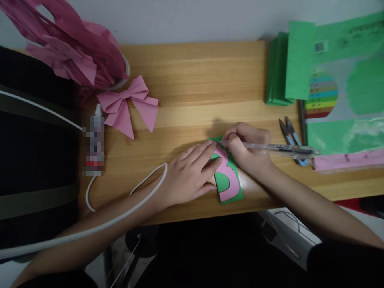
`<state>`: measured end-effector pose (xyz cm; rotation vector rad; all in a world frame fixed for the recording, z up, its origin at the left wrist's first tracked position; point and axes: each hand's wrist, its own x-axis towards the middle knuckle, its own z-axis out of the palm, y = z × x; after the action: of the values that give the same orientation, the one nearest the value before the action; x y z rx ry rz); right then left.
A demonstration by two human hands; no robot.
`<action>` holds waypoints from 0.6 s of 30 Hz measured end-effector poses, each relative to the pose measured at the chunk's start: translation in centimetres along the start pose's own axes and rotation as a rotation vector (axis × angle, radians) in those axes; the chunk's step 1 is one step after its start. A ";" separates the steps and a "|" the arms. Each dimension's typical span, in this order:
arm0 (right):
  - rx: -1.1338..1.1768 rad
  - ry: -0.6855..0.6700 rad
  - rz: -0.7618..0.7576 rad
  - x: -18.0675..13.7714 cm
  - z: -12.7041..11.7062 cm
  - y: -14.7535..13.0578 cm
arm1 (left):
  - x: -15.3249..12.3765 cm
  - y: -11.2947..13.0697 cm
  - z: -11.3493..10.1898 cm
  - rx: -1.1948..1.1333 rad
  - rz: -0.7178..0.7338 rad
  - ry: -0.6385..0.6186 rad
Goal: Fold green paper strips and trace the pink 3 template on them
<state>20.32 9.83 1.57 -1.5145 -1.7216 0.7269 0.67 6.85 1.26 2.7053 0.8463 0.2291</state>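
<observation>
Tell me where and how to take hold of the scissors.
Grip the scissors by the blue handles, coming from the near edge of the table: the handles point that way, while the parted blades point toward the wall. The right hand seems best placed, once free of the pen.

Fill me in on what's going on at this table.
A person is handling cut paper at a wooden table. The left grip rests with its fingers on a pink cutout and the green paper beneath it. The right grip holds a clear pen, its tip near the cutout's upper end; contact is hard to tell. A pink bow lies to the left, scissors to the right.
</observation>
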 end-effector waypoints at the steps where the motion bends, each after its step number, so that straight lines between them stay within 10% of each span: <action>1: -0.003 0.001 -0.002 0.0 0.0 0.0 | 0.0 0.0 0.0 0.001 0.006 -0.003; 18: -0.040 0.007 -0.013 -0.4 -0.4 0.1 | 0.1 0.0 -0.2 0.028 0.025 0.026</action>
<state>20.69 9.42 1.66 -1.5298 -1.7488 0.6829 0.68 6.96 1.47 2.7457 0.8293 0.2606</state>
